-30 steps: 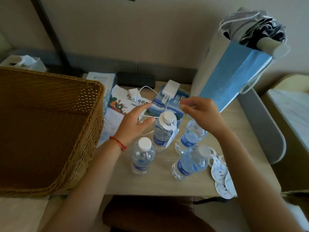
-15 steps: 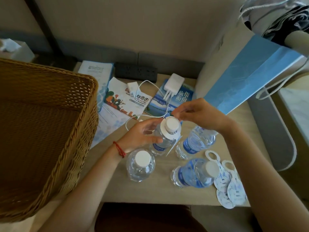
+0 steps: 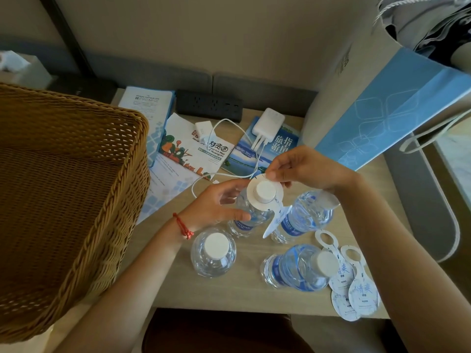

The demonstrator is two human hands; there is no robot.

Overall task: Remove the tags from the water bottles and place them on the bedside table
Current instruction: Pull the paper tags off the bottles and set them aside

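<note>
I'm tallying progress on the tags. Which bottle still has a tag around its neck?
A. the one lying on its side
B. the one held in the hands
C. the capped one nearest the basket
B: the held bottle still has the white tag ringing its cap, pinched by the right hand while the left hand steadies it.

One head-worn wide-angle view looks steeply down and forward from close above the desk (image 3: 229,296), with both forearms reaching in from the bottom edge.

I see a big brown basket (image 3: 63,200) on the left. Paper maps (image 3: 198,149) lie by a white charger (image 3: 269,122). A blue bag (image 3: 382,110) stands at the right.
</note>
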